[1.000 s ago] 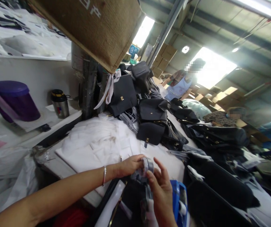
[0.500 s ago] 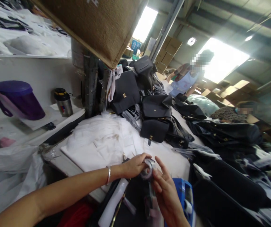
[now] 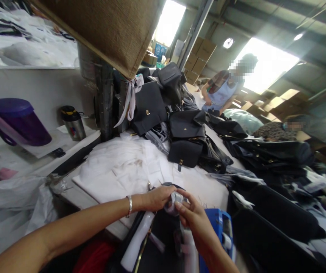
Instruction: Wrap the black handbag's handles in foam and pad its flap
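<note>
My left hand [image 3: 158, 198], with a silver bangle at the wrist, pinches a crumpled piece of grey translucent plastic wrapping [image 3: 170, 206]. From the other side my right hand [image 3: 192, 213] grips the same wrapping between thumb and fingers. What lies inside the wrapping I cannot make out. Beneath both hands is a black bag [image 3: 165, 242] with a gold zipper [image 3: 142, 250], partly hidden by my hands. A white padded wrap [image 3: 136, 242] runs along its left side. Close to my right forearm stands a blue tape dispenser [image 3: 219, 227].
White sheets [image 3: 114, 163] are piled on the table ahead. Black bags [image 3: 185, 151] are heaped behind them, and more black bags [image 3: 279, 212] lie at right. A purple jug [image 3: 17, 121] and a steel flask [image 3: 73, 123] stand at left. Two people work farther back.
My right hand has closed in on the wrapping, its fingers now bent around it instead of spread. The wrapping looks more crumpled and has shifted slightly left.
</note>
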Available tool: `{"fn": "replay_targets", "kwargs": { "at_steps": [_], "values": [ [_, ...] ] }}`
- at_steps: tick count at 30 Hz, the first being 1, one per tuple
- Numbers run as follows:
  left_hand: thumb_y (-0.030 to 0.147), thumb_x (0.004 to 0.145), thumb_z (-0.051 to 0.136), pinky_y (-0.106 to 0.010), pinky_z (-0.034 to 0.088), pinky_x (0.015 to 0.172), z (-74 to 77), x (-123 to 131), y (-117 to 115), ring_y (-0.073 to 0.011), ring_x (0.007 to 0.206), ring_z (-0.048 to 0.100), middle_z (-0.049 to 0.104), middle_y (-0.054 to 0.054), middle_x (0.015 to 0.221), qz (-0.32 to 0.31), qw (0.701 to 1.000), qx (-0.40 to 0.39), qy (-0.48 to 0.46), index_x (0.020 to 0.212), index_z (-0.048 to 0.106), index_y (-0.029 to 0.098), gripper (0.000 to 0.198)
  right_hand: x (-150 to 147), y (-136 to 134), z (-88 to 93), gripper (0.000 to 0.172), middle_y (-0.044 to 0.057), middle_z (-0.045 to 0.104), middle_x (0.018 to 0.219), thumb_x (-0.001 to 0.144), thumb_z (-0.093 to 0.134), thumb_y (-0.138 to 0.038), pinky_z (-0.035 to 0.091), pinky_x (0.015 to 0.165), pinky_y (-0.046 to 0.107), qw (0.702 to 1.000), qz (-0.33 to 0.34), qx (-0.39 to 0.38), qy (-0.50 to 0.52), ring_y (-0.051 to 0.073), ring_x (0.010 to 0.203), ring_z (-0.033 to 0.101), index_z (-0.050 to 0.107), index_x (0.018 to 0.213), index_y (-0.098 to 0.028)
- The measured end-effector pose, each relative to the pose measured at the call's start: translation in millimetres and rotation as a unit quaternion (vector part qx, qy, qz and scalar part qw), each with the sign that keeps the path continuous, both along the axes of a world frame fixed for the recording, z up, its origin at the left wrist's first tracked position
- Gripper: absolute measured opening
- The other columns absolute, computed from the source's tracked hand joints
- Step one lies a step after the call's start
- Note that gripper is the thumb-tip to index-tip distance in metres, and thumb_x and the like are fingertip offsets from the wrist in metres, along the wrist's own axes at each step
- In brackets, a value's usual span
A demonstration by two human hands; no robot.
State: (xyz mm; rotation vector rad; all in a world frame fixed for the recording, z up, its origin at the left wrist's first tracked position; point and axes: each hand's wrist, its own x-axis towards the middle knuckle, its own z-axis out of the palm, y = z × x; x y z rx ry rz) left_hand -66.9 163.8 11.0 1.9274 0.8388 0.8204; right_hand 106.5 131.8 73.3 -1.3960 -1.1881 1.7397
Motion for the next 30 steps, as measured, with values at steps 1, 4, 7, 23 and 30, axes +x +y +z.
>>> {"fn": "replay_targets", "kwargs": {
  "at_steps": [1,4,7,23,30],
  "values": [
    [0.018,0.091,0.046,-0.031,0.049,0.086,2.8,-3.3,-4.5,-0.0198,0.095,0.062,0.066,-0.008,0.106,0.009,1.0,0.004,0.003,0.112,0.056,0.015,0.023,-2.9,-1.2,-2.0,0.063,-0.008,0.052,0.058,0.071,0.079,-0.044,0.019,0.042,0.016,1.0,-0.013,0.002,0.004,0.003,0.04,0.037,0.053,0.121,-0.017],
    [0.017,0.096,0.039,-0.038,0.039,0.106,14.3,-21.1,-31.4,-0.0216,0.119,0.052,0.056,-0.011,0.129,0.069,0.997,0.012,0.022,0.131,0.045,0.016,0.035,-12.2,-11.5,-7.5,0.062,-0.009,0.048,0.057,0.073,0.078,-0.042,0.022,0.046,0.016,0.999,-0.048,0.019,0.005,0.004,0.045,0.039,0.052,0.123,-0.018],
    [0.017,0.099,0.03,-0.041,0.036,0.107,25.3,-41.9,-71.4,-0.0222,0.118,0.051,0.055,-0.013,0.125,0.19,0.977,-0.007,0.093,0.129,0.045,0.016,0.034,-20.1,-26.7,-9.9,0.061,-0.008,0.05,0.06,0.075,0.076,-0.043,0.024,0.047,0.017,0.997,-0.07,0.03,0.0,0.005,0.047,0.039,0.05,0.125,-0.02],
    [0.013,0.076,0.068,-0.044,0.05,0.079,33.0,-18.4,-136.7,-0.0323,0.092,0.06,0.06,-0.013,0.103,0.212,0.892,-0.12,0.382,0.109,0.056,0.014,0.035,-42.9,-91.2,-25.2,0.049,-0.002,0.067,0.087,0.085,0.064,-0.038,0.052,0.066,0.025,0.987,-0.146,0.042,0.048,0.011,0.065,0.06,0.04,0.126,-0.025],
    [0.017,0.078,0.061,-0.029,0.045,0.072,21.3,-31.0,-139.2,-0.0208,0.082,0.06,0.063,-0.002,0.086,0.234,0.919,-0.195,0.249,0.097,0.057,0.018,0.02,-37.9,-108.3,-48.7,0.052,0.001,0.07,0.087,0.083,0.068,-0.039,0.048,0.065,0.025,0.982,-0.168,0.017,0.089,0.014,0.068,0.065,0.04,0.122,-0.022]
  ]
}}
